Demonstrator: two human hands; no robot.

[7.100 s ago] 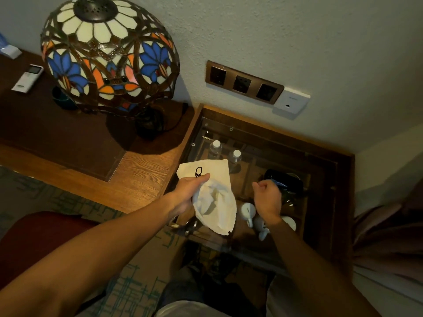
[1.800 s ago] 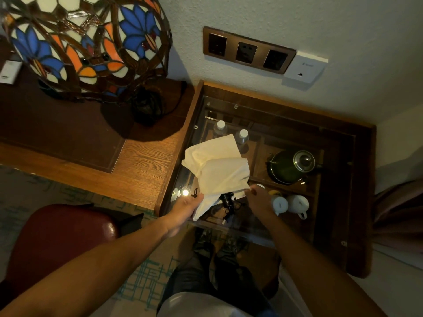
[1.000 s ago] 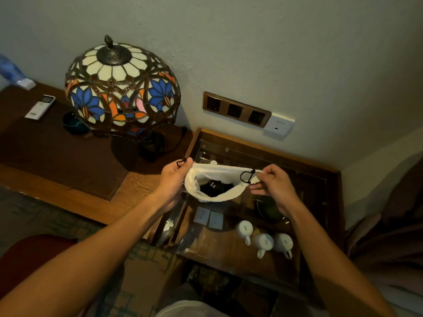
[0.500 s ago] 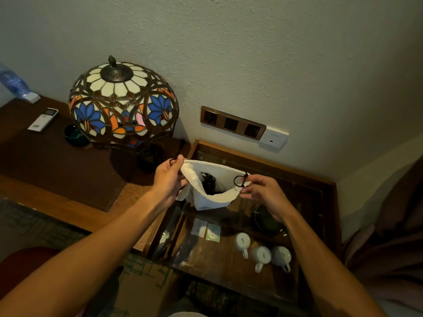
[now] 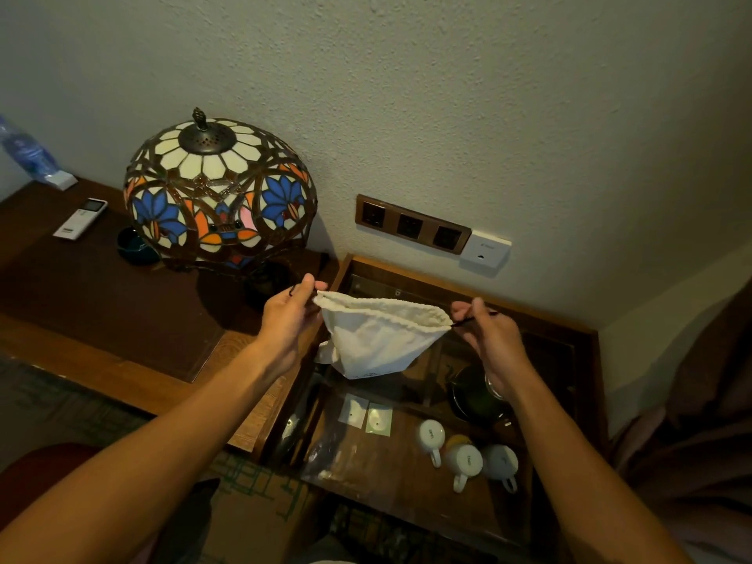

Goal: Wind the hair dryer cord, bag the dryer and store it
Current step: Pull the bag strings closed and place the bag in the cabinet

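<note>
A cream cloth drawstring bag (image 5: 376, 343) hangs in the air between my hands, above the glass-topped side table (image 5: 586, 335). Its gathered mouth is pulled into a tight line. My left hand (image 5: 291, 317) pinches the black drawstring at the bag's left end. My right hand (image 5: 486, 333) pinches the black drawstring (image 5: 464, 321) at the right end, stretched taut. The hair dryer is hidden inside the bag.
A stained-glass lamp (image 5: 219, 197) stands on the wooden desk (image 5: 122, 319) just left of my left hand. Wall sockets (image 5: 411, 223) sit behind. Under the glass are several white mugs (image 5: 464, 457), a dark kettle (image 5: 474, 394) and sachets (image 5: 366, 415). A remote (image 5: 80, 218) lies far left.
My hands have moved apart, pulling the drawstrings. The bag's mouth, open half a second ago with the black dryer showing inside, is now drawn shut.
</note>
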